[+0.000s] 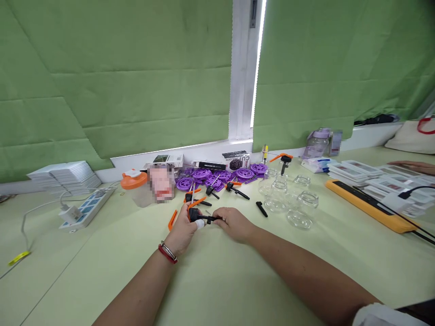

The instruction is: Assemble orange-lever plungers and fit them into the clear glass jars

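Note:
My left hand (pixel 182 230) is closed round the head of a black shafted part with an orange crank arm (pixel 194 214); the thumb has a white wrap. At the other end, the fingers of my right hand (pixel 235 222) pinch the black shaft. Behind my hands lie similar black and orange crank parts (pixel 240 194), some with thin metal rods. A loose orange arm (pixel 172 220) rests left of my left hand. To the right are a short black piece (pixel 261 209) and several clear jars (pixel 299 217). Another crank part (pixel 285 164) stands over the jars.
Purple spoked discs (pixel 244 174) and boxes (pixel 236 160) line the back. An orange-lidded cup (pixel 133 178), power strip (pixel 89 209) and white stack (pixel 68 175) stand left. Rightward are a yellow-orange bar (pixel 369 204), white framed panels (pixel 390 181) and another person's hand (pixel 416 167).

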A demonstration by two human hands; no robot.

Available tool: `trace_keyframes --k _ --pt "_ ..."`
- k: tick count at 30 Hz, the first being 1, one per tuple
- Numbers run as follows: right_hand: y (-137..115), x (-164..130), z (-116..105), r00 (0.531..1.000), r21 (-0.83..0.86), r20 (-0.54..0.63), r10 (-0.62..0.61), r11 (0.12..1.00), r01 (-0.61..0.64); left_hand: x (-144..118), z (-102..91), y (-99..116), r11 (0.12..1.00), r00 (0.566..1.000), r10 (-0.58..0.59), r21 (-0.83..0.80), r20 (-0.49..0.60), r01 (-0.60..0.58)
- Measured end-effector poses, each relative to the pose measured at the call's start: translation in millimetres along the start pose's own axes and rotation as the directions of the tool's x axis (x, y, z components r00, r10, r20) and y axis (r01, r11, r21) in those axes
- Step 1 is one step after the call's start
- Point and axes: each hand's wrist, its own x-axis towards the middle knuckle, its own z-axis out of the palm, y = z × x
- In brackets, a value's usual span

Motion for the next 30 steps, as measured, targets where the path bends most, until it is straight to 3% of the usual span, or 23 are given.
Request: trace_keyframes --k 8,15,26,30 --pt "-1 -1 -1 0.997 0.081 0.052 0.065 0.994 -0.069 0 2.5 4 0.997 0.997 -0.071 -0.017 0.003 0.071" --pt "-4 -5 0 0.995 0.166 0.064 -0.072 0.984 0.061 -3 4.7 9 0.989 0.99 -0.13 -0.07 0.052 0.134" --pt "-2 -7 6 0.988 -0.085 0.113 -0.101 0.99 0.111 -3 7.0 9 0.966 0.978 -0.203 -0.159 0.038 0.206" --pt "-1 -7 10 0.988 -0.105 0.111 -0.107 0.987 0.119 -2 6.8 8 0.967 0.977 -0.207 -0.139 0.048 0.212"
